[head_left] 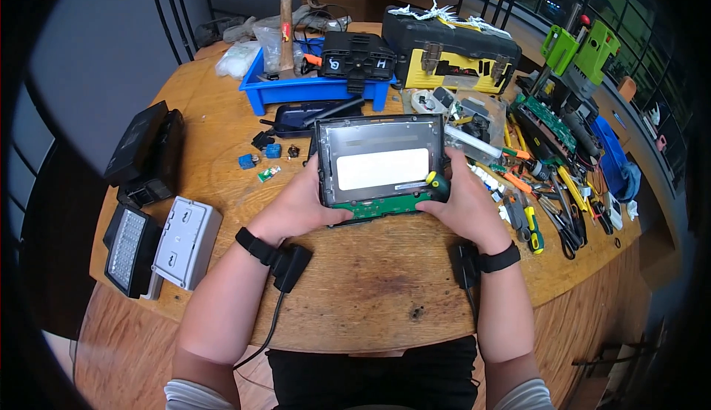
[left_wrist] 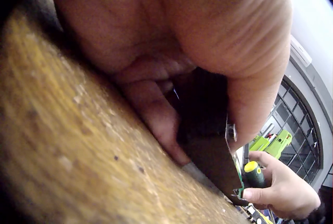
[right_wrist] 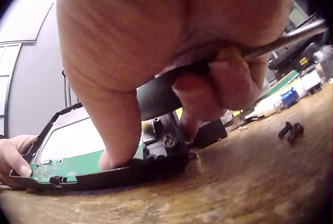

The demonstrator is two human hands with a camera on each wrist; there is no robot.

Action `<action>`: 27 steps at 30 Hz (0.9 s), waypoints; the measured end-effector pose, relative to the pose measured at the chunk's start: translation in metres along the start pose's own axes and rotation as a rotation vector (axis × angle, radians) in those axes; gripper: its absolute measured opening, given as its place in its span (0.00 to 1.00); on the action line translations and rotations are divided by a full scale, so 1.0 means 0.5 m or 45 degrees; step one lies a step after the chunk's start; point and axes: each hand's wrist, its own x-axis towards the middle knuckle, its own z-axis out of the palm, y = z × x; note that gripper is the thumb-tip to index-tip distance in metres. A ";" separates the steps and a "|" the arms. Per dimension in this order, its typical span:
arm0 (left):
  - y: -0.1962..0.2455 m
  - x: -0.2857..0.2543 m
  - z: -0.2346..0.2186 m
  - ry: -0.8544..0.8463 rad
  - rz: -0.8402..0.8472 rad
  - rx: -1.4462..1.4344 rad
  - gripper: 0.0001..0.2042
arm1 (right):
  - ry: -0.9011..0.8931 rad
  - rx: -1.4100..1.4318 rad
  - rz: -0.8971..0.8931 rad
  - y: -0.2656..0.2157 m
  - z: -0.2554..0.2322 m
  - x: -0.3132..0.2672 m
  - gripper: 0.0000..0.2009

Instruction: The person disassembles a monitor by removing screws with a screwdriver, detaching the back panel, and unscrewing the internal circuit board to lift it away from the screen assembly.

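Observation:
A black-framed device (head_left: pixel 381 169) with a metal-backed panel, a white label and a green circuit board (head_left: pixel 378 207) along its near edge is held between both hands, tilted toward the head camera. The left hand (head_left: pixel 300 195) grips its left side, thumb on the near corner; in the left wrist view the left hand's fingers (left_wrist: pixel 156 115) curl beneath the dark casing. The right hand (head_left: pixel 468 199) grips the right side, thumb on the green board, and also keeps a screwdriver with a dark green and yellow handle (head_left: pixel 438 186) in its curled fingers; its metal shaft (right_wrist: pixel 286 39) shows in the right wrist view.
Behind the device stand a blue tray (head_left: pixel 318 93) and a black-yellow toolbox (head_left: pixel 452 51). Many tools, including pliers and another screwdriver (head_left: pixel 533 231), spread over the right side. Black and grey boxes (head_left: pixel 187 243) stand at left. Small blue parts (head_left: pixel 272 151) lie left of the device.

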 end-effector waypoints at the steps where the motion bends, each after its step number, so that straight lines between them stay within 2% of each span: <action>1: 0.003 -0.001 0.001 0.006 -0.001 0.001 0.50 | 0.010 -0.003 0.049 -0.002 -0.004 0.001 0.46; 5: 0.005 -0.003 -0.001 0.004 -0.012 0.033 0.49 | -0.005 -0.060 0.136 -0.002 0.002 0.003 0.45; 13: -0.001 -0.002 0.001 -0.015 0.004 -0.029 0.45 | -0.013 -0.037 0.126 0.003 0.004 0.002 0.44; 15: -0.013 0.002 -0.001 0.018 0.067 0.088 0.44 | -0.020 -0.035 0.127 -0.001 0.001 0.001 0.44; 18: -0.016 0.005 -0.005 0.001 0.039 0.079 0.44 | -0.016 -0.078 0.134 -0.012 -0.009 -0.001 0.45; 20: -0.013 0.004 -0.004 0.002 0.016 0.063 0.44 | -0.016 0.000 0.178 -0.031 -0.024 -0.002 0.38; 21: -0.011 0.003 -0.004 0.002 -0.006 0.047 0.44 | -0.018 0.001 0.173 -0.025 -0.021 -0.001 0.38; 23: -0.011 0.005 -0.006 -0.006 0.002 0.035 0.46 | 0.368 0.119 -0.171 -0.007 -0.011 0.002 0.26; 24: -0.012 0.006 -0.007 -0.022 0.010 0.020 0.47 | 0.432 0.133 -0.325 -0.015 -0.019 0.003 0.19; 25: -0.013 0.007 -0.007 -0.014 0.010 0.020 0.47 | 0.428 0.135 -0.332 -0.028 -0.025 -0.004 0.19; 27: -0.016 0.007 -0.006 -0.053 0.108 -0.007 0.51 | 0.471 0.665 -0.262 -0.057 -0.027 -0.031 0.19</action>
